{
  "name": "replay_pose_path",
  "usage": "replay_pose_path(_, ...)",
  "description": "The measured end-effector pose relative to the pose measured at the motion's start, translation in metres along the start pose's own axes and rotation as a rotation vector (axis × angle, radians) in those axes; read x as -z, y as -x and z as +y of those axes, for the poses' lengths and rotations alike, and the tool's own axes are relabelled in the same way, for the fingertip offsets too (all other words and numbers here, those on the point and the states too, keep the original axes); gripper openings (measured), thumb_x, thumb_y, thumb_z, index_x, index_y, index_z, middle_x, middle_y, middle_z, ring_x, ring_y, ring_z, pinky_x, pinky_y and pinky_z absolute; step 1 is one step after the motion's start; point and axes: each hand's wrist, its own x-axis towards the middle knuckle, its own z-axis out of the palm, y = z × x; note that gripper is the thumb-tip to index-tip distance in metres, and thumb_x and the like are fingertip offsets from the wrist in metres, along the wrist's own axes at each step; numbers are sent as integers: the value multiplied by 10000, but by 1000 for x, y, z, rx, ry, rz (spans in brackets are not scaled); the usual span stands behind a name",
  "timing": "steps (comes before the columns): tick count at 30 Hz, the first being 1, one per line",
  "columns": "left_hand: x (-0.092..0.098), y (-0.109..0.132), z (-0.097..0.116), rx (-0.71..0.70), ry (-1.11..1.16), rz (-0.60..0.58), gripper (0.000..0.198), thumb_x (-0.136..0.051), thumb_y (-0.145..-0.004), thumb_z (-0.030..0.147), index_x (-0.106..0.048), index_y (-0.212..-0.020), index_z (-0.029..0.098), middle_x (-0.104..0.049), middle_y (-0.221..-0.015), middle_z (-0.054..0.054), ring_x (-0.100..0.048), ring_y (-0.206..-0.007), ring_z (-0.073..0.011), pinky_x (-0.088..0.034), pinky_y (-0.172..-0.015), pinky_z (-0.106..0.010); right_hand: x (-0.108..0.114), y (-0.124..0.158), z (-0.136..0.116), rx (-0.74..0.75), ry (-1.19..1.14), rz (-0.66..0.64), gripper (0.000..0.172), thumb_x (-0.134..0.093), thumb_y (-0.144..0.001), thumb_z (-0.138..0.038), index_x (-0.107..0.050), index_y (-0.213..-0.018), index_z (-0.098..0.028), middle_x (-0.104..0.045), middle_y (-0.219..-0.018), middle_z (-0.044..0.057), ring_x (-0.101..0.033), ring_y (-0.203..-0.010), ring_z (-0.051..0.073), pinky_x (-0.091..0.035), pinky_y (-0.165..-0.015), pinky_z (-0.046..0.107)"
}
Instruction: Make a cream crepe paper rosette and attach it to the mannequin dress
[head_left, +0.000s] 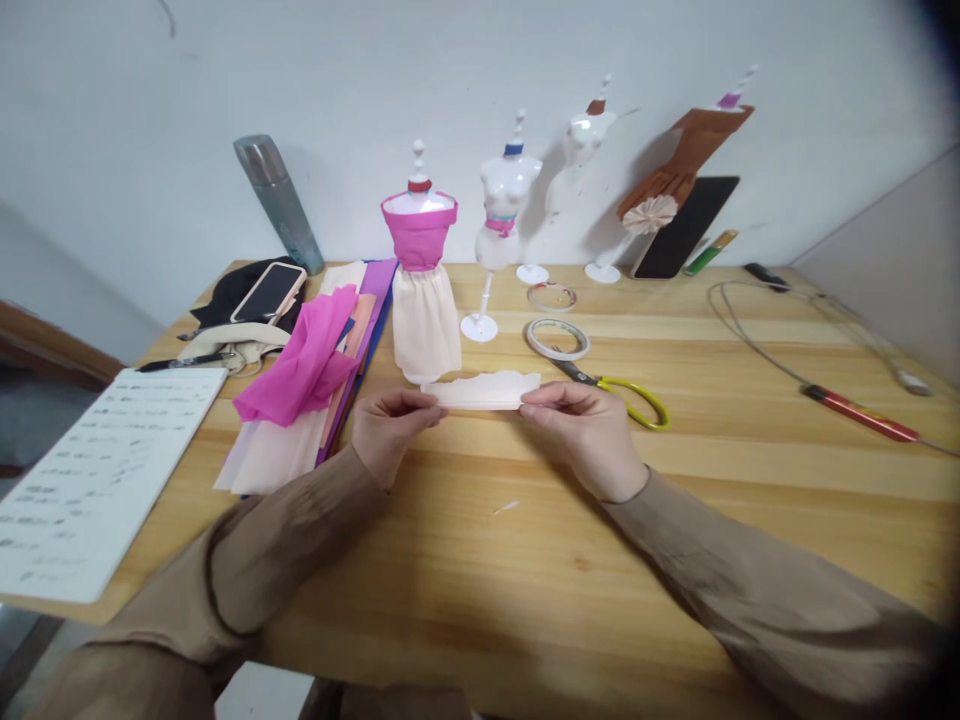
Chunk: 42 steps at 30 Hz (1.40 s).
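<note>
Between my two hands a cream strip of crepe paper (pixel 481 391) is stretched out, its upper edge ragged and its lower edge straight. My left hand (pixel 390 425) pinches its left end, and my right hand (pixel 589 430) pinches the right end. Just behind the strip stands a small dress form (pixel 424 290) in a pink top and a gathered cream skirt. Beside it is a bare white dress form (pixel 501 210) with a pink band at the waist. Scissors (pixel 637 400) with yellow handles lie beyond my right hand, next to a roll of tape (pixel 557 340).
Pink crepe paper (pixel 304 360) lies over coloured sheets at left, near a phone (pixel 270 293), a bottle (pixel 279 205) and a written notebook (pixel 97 470). A brown-dressed form (pixel 686 160) and a dark tablet (pixel 690 230) stand at back right. A cable with a red tool (pixel 859 412) lies at right.
</note>
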Motion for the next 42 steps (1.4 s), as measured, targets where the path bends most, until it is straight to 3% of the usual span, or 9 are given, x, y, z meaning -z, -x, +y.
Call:
replay_pose_path(10, 0, 0, -4, -16, 42, -22, 171, -816, -508, 179, -694, -623, 148, -677, -540, -7, -608, -511, -101, -498, -550, -232, 1, 1, 1, 84, -18, -52, 140, -816, -564, -244, -700, -636, -211, -684, -619, -7, -593, -555, 122, -489, -555, 260)
replay_pose_path(16, 3, -3, -9, -80, -59, 9, 188, -800, -543, 178, -750, -723, 155, -707, -605, -18, -629, -555, -120, -540, -589, -261, 0, 1, 4, 128, 36, -51, 133, -790, -611, -274, -735, -720, -219, -709, -682, 11, -618, -600, 146, -519, -591, 293)
replay_pose_path(19, 7, -6, -14, -181, -173, 20, 151, -781, -595, 193, -760, -742, 165, -731, -670, -33, -660, -615, -142, -563, -645, -281, 0, 1, 5, 200, 75, -35, 117, -773, -629, -251, -746, -740, -224, -714, -702, 12, -616, -618, 146, -519, -613, 296)
replay_pose_path(25, 13, -8, -19, -540, -449, -25, 81, -712, -721, 199, -763, -782, 215, -750, -776, -29, -686, -721, -154, -563, -714, -280, 1, 0, 7, 269, 126, -34, 103, -742, -676, -234, -751, -778, -233, -731, -785, 24, -640, -695, 167, -527, -687, 325)
replay_pose_path(28, 13, -8, -17, -626, -497, -47, 83, -690, -749, 187, -757, -786, 219, -748, -774, -26, -683, -722, -148, -555, -709, -267, 2, 0, 9, 297, 155, -32, 109, -733, -695, -245, -749, -802, -226, -728, -812, 33, -645, -724, 176, -525, -700, 333)
replay_pose_path(36, 11, -6, -12, -651, -563, -37, 91, -657, -779, 201, -742, -760, 227, -742, -770, -26, -677, -717, -154, -549, -702, -276, 5, -1, 12, 474, 326, -52, 71, -664, -794, -245, -719, -833, -224, -685, -820, 38, -625, -757, 177, -499, -703, 329)
replay_pose_path(42, 11, -5, -12, -646, -601, -23, 96, -647, -786, 222, -739, -759, 231, -741, -772, -21, -678, -729, -157, -546, -714, -273, 7, -1, 14, 477, 367, -63, 76, -638, -816, -265, -698, -822, -219, -683, -828, 40, -626, -777, 182, -499, -735, 338)
